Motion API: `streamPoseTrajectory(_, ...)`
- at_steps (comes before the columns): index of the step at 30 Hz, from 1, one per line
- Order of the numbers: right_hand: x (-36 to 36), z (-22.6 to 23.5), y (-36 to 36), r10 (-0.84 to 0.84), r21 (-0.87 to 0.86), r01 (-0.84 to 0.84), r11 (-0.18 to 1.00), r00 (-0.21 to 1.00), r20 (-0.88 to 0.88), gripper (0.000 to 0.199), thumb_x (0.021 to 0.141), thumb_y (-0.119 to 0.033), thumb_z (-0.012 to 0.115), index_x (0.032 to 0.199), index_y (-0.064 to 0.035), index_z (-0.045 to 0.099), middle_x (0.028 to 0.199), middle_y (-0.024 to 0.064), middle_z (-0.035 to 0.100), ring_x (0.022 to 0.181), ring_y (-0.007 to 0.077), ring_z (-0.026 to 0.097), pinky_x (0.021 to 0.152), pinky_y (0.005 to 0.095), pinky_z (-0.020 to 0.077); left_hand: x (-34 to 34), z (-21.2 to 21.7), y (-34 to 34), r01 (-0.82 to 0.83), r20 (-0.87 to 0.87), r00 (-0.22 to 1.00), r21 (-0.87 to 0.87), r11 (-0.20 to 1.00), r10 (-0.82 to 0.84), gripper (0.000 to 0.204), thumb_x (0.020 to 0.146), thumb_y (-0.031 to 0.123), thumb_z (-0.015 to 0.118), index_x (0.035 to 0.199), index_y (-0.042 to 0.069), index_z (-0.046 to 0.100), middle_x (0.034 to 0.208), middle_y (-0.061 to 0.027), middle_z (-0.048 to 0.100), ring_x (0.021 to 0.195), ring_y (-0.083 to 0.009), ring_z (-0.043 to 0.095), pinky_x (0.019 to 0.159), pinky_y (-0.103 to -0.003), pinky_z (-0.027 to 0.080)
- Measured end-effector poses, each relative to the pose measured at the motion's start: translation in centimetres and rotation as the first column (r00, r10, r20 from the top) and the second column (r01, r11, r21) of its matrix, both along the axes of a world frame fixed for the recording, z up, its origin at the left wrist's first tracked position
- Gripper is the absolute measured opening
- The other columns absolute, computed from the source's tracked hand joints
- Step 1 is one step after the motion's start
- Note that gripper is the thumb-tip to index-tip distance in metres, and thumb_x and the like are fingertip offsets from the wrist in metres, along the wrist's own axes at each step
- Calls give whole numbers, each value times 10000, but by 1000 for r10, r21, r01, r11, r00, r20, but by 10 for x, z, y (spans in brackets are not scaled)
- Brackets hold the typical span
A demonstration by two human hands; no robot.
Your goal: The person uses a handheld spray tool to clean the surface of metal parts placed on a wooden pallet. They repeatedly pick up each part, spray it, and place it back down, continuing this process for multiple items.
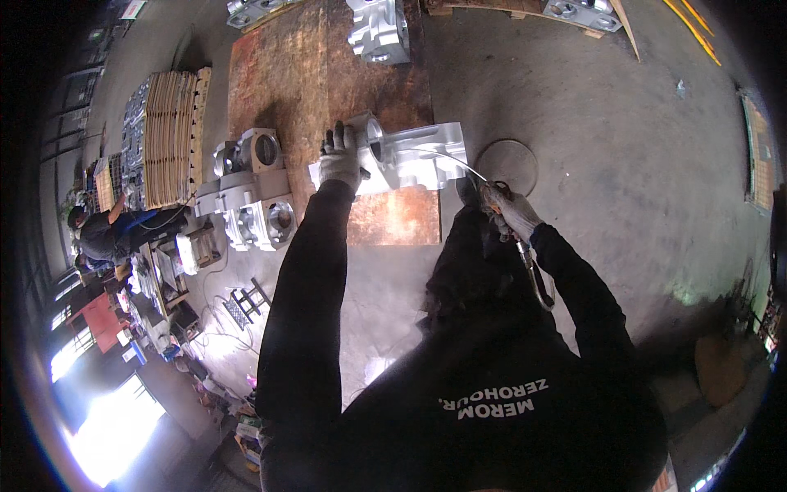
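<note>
A silvery machined metal casting (414, 156) with round bores and a long flat arm lies on a worn wooden board (279, 74). My left hand (339, 157), in a pale work glove, rests on the casting's left part with its fingers stretched out. My right hand (515, 209), also gloved, is closed around an air blow gun to the right of the casting. The gun's long thin nozzle (459, 161) reaches left over the casting's arm. From the grip, a metal fitting and hose (529, 266) hang down beside my right forearm. The trigger is hidden by my fingers.
More castings (252, 193) sit left of the board, and another casting (379, 31) stands at its far end. A stack of brown sheets (168, 139) is farther left, near a co-worker (119, 234) in dark clothes. A hose loop (508, 164) lies on the floor.
</note>
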State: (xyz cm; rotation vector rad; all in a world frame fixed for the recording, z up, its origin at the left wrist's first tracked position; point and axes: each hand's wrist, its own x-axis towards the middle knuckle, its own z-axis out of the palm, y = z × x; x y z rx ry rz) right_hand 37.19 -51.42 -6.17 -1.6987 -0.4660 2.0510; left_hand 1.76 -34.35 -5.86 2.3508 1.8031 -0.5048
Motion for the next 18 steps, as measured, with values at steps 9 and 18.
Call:
streamPoseTrajectory(9,-9,-7,-7,19,43,-19,999,1000,3,456,931,-551,547,829,-108,519,522,-17,443,384,98,403,361,277,309,-6,-3,-3,22,31,999,32,999,-23,1218,601,344,862,1515,47,113,1583,-208,132,1431,-441,181,1170,-470,216)
streamPoseTrajectory(18,-4,-10,-3,66,-37,-66,997,998,-7,449,919,-564,551,823,-129,505,520,-27,416,381,93,395,354,282,373,7,9,-1,-16,-50,999,-36,999,14,1286,596,399,878,1514,20,60,1595,-182,88,1455,-397,139,1178,-432,212)
